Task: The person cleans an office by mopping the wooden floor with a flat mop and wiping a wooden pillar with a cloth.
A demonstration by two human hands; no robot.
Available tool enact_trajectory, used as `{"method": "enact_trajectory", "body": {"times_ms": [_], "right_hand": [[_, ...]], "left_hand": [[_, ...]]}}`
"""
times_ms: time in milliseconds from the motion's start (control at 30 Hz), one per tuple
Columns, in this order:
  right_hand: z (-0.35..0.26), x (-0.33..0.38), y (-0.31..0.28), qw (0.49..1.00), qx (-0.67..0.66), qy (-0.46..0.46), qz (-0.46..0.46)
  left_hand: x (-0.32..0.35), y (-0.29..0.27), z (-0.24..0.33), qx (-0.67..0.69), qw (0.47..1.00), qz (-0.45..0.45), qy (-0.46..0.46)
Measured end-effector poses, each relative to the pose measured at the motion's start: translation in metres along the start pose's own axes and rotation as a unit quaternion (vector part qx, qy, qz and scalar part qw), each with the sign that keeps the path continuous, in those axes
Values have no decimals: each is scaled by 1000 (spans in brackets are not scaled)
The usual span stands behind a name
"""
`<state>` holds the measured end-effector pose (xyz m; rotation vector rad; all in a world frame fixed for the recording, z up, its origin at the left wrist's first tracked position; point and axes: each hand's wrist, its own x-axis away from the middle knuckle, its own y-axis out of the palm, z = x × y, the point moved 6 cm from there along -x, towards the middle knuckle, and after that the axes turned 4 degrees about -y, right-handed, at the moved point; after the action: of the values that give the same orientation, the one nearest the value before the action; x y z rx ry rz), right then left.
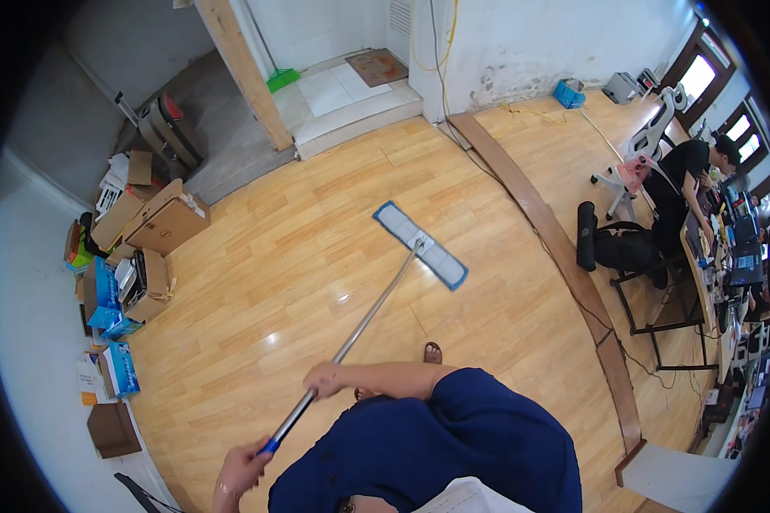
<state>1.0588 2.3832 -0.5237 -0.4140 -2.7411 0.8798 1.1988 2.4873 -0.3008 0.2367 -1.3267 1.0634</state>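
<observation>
Mixed items fill a brown cardboard box (156, 272) left of the left hand (241, 468) and right hand (325, 380), fingers (315, 390) curled snugly around a silver-poled mop (376, 305), blue-edged head (441, 262) beyond them.

Mop (422, 245) head rests on the floor (274, 248), ahead of the person's right foot (434, 352). Boxes (167, 221) stand along the left wall (38, 299), suitcase (170, 137) beyond them. Broom (282, 79) and, to its right, doormat (376, 67) occupy the landing (329, 92) ahead. Floor strip (526, 197) runs right; past it, bench (700, 265) bearing computer equipment (747, 268).
</observation>
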Motion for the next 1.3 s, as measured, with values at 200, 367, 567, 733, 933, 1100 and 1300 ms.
{"method": "enact_trajectory", "body": {"times_ms": [200,367,567,733,933,1100,1300], "right_hand": [[149,136,-96,983,97,113,103],[232,260,-142,958,137,157,195],[269,349,-135,903,121,256,323],[248,349,-120,809,218,380,392],[196,267,-71,877,207,412,131],[132,143,11,944,163,286,30],[-40,-25,111,998,-1,37,-48]], "left_hand": [[-85,90,177,-169,955,24,243],[-139,187,276,-228,878,85,413],[-135,254,336,-141,967,-79,199],[-181,270,301,-28,967,-144,208],[-186,239,176,-217,882,96,408],[-113,144,62,-236,955,23,181],[9,8,-100,-51,998,-3,44]]}}
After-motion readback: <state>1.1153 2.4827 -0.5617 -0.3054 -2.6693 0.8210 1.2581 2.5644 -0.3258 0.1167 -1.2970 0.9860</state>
